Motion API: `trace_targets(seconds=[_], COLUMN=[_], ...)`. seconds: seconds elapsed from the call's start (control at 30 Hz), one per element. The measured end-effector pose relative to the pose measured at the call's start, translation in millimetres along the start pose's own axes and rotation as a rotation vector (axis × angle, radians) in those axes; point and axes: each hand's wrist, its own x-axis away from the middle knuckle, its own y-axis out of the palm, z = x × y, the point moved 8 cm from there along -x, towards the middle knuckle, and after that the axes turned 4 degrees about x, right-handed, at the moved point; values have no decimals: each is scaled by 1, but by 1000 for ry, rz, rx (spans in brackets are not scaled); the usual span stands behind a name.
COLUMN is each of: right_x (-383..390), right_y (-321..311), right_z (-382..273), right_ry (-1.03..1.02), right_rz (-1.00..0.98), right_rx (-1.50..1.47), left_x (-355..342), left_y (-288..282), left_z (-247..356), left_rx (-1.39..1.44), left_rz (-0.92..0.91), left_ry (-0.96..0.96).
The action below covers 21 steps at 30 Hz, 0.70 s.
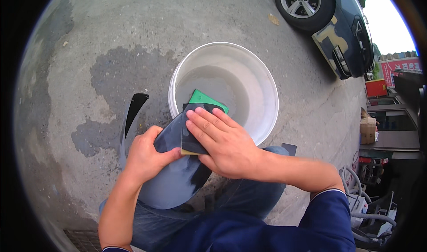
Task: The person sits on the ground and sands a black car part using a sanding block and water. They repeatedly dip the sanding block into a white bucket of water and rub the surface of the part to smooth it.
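Note:
A glossy dark curved panel [169, 185] lies tilted over my lap, its far end reaching the rim of a white bucket [272, 105]. My left hand [149, 154] is closed round the panel's left edge, thumb on top. With fingers extended close together, my right hand [222, 140] presses a dark sheet of sandpaper [192, 138] against the panel. A yellowish edge shows along the sheet's near side. Beyond the fingertips a flat green piece [205, 99] sticks out over the bucket; whether it touches the panel is hidden. Cloudy water [231, 87] stands in the bucket.
Left of the panel stands a curved black strip-like part [135, 107]. A small dark square sheet [289, 149] is beside my right knee. Wet patches [124, 71] mark the concrete. A dark car [344, 34] is at the far right, with hoses [371, 216] and a cardboard box [368, 130] nearer.

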Motion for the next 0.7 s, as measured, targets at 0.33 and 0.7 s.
trace_targets(seconds=[0.33, 0.7], right_x=[-32, -18], right_y=[7, 3], right_z=[30, -19], right_ry=[114, -3], right_rz=[88, 66], right_rx=[39, 47], left_x=[-3, -1], left_y=[3, 4], left_z=[2, 2], left_rx=[-17, -46], left_rz=[52, 55], left_ry=[13, -35])
